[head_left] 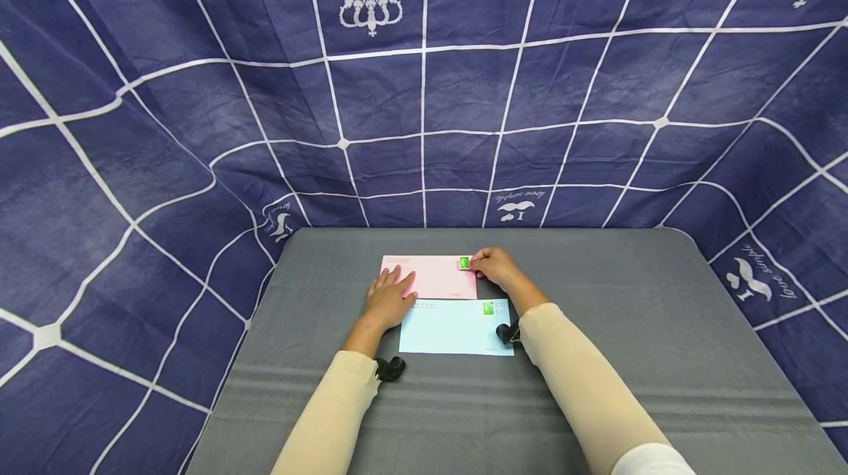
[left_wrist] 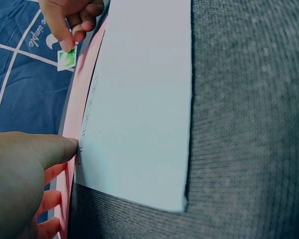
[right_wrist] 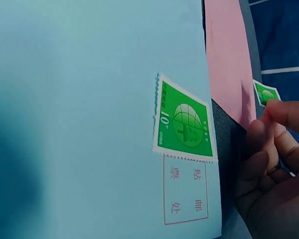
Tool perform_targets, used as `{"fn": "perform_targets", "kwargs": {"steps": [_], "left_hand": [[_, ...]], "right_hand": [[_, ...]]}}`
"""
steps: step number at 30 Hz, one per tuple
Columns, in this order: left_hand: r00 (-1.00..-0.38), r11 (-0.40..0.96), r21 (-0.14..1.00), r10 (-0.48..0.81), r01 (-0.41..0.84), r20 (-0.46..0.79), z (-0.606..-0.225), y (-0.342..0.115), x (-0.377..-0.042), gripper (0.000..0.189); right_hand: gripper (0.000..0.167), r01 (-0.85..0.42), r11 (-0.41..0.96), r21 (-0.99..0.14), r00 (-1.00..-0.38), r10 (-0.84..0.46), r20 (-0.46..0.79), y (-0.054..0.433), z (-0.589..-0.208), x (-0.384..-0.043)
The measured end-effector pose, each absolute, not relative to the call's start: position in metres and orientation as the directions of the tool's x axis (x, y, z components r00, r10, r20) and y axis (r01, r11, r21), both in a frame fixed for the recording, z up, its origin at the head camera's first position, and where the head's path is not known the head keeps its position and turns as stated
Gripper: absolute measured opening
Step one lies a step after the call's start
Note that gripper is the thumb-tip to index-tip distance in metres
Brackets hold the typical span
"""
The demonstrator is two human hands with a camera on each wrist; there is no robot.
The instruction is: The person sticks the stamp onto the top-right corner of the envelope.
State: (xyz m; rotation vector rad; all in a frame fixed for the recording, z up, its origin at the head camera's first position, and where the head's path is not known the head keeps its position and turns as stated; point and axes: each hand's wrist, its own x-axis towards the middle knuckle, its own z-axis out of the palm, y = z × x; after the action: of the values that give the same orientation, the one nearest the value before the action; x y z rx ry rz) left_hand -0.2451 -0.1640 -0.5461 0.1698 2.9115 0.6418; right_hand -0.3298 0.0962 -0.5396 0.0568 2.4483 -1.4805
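A pink envelope (head_left: 433, 280) lies flat on the grey table, with a light blue envelope (head_left: 453, 331) just in front of it. My left hand (head_left: 389, 301) rests with fingers spread on the pink envelope's left end, its thumb at the edge of the blue one. Between thumb and forefinger my right hand (head_left: 495, 267) pinches a green postage stamp (right_wrist: 266, 94) by its edge, over the pink envelope's top right corner. Another green stamp (right_wrist: 184, 119) sits on the blue envelope, beside a printed red box (right_wrist: 186, 190) that it partly overlaps.
Grey cloth covers the table (head_left: 636, 328), with folds toward the front. A dark blue curtain (head_left: 464, 92) with white grid lines rises behind the table and along both sides. Small black wrist cameras (head_left: 391, 369) sit at both cuffs, the right one over the blue envelope.
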Motion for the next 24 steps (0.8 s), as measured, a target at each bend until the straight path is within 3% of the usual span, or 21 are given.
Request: {"fn": "perform_targets", "kwargs": {"steps": [13, 24], "left_hand": [[-0.983, 0.901, 0.428, 0.142, 0.078, -0.119, -0.544, -0.164, -0.244, 0.054], [-0.982, 0.904, 0.418, 0.154, 0.094, -0.113, -0.546, -0.165, -0.244, 0.054]], "right_hand": [[0.008, 0.224, 0.487, -0.844, -0.948, -0.093, -0.305, 0.087, -0.538, -0.333], [0.011, 0.177, 0.521, -0.835, -0.957, -0.106, -0.269, 0.078, -0.537, -0.335]]}}
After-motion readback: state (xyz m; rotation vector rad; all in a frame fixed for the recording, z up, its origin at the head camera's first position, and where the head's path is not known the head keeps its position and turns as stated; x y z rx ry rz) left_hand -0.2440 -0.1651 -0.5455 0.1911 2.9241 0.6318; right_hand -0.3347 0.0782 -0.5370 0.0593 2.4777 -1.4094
